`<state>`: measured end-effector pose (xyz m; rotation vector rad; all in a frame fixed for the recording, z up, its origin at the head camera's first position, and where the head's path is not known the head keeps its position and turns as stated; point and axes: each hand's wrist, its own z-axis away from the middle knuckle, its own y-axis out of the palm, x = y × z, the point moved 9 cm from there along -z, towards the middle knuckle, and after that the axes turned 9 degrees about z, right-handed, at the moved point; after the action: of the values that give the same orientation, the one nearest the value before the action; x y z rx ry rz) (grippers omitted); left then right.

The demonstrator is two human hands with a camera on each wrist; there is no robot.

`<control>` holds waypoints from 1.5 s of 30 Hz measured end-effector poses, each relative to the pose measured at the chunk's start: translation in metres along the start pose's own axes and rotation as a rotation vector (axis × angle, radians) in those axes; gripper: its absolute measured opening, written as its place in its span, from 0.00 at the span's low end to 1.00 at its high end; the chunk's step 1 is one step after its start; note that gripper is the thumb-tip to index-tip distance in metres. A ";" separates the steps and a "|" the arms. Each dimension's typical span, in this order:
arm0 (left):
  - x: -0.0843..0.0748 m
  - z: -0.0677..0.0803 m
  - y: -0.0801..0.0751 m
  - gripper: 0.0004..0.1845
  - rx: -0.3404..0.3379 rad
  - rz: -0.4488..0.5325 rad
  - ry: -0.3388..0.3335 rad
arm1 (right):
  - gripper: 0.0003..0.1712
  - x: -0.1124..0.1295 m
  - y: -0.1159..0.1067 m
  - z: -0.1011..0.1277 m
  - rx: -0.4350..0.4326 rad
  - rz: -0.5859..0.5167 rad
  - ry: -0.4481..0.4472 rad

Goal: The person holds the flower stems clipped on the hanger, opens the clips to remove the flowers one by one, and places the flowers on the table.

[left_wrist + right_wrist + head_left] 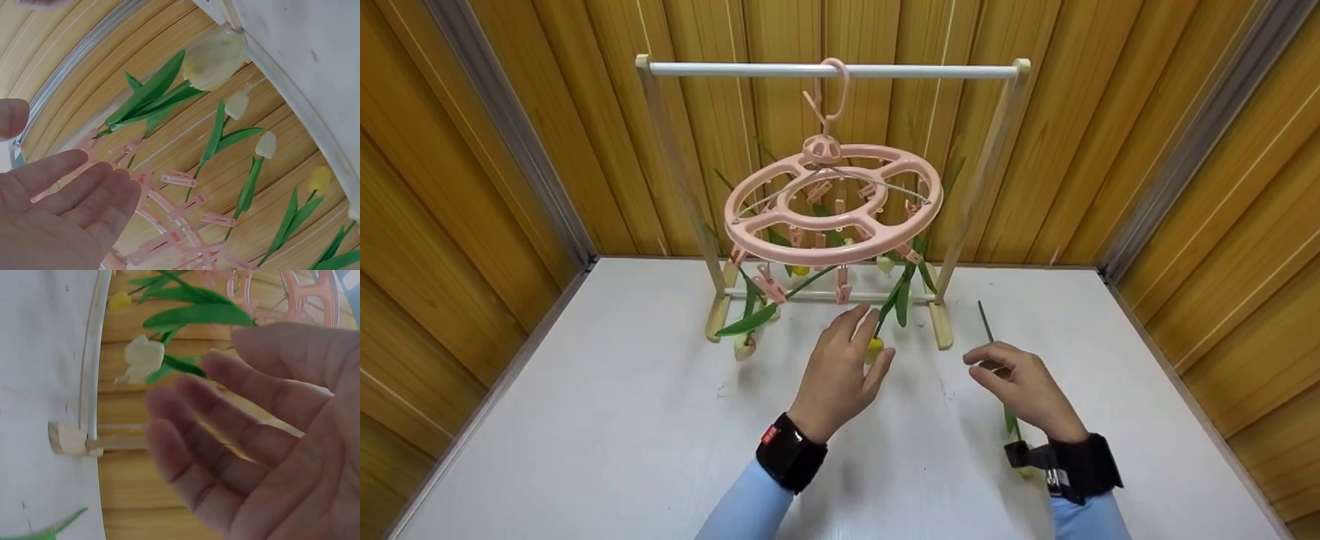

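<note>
A pink round clip hanger point(832, 225) hangs by its hook from the white rod point(832, 70) of a small wooden rack. Several artificial tulips hang head-down from its clips. My left hand point(847, 352) is open just below the hanger, fingers straight, beside a hanging yellow tulip point(874, 346). In the left wrist view the bare palm point(62, 214) faces the pink clips point(179, 180). My right hand point(1024, 386) pinches the thin stem point(986, 322) of a loose tulip to the right of the rack. Its leaf and yellow head point(1024, 471) trail under my wrist. In the right wrist view my fingers point(225, 439) hang loosely curled.
The rack stands on a white tabletop point(585, 420), its wooden feet point(941, 326) near the back. Wood-panelled walls point(457, 225) close in the table on three sides. A pale tulip point(143, 354) and a rack foot point(64, 439) show in the right wrist view.
</note>
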<state>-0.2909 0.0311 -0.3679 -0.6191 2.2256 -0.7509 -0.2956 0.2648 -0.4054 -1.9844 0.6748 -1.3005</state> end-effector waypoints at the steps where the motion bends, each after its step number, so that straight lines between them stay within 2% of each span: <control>1: -0.002 -0.002 -0.001 0.28 -0.003 -0.012 0.005 | 0.08 0.004 0.000 -0.002 -0.023 -0.015 -0.011; 8: -0.012 -0.017 -0.004 0.30 -0.027 -0.079 0.027 | 0.09 0.026 0.004 -0.016 -0.135 -0.083 -0.052; 16: -0.020 -0.038 -0.006 0.32 -0.069 -0.041 0.040 | 0.11 0.041 0.010 -0.039 -0.216 -0.200 -0.051; 20: -0.020 -0.049 -0.003 0.33 -0.074 0.001 -0.010 | 0.13 0.046 0.012 -0.053 -0.238 -0.279 -0.029; 24: -0.017 -0.058 -0.003 0.34 -0.102 0.058 -0.064 | 0.14 0.047 0.016 -0.067 -0.252 -0.351 0.012; 29: -0.012 -0.067 -0.003 0.37 -0.135 0.145 -0.088 | 0.14 0.045 0.014 -0.077 -0.313 -0.369 0.058; 34: -0.005 -0.074 -0.005 0.37 -0.175 0.272 -0.120 | 0.17 0.044 0.014 -0.085 -0.351 -0.408 0.054; 38: 0.000 -0.081 -0.007 0.34 -0.217 0.395 -0.135 | 0.18 0.044 0.014 -0.090 -0.374 -0.408 0.046; 42: 0.006 -0.085 -0.005 0.30 -0.246 0.506 -0.180 | 0.20 0.045 0.015 -0.095 -0.368 -0.399 0.054; 45: 0.008 -0.087 -0.005 0.25 -0.263 0.523 -0.198 | 0.22 0.046 0.018 -0.098 -0.345 -0.403 0.069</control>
<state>-0.3591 0.0516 -0.3169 -0.1969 2.1737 -0.1281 -0.3703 0.1964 -0.3642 -2.4585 0.5797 -1.5755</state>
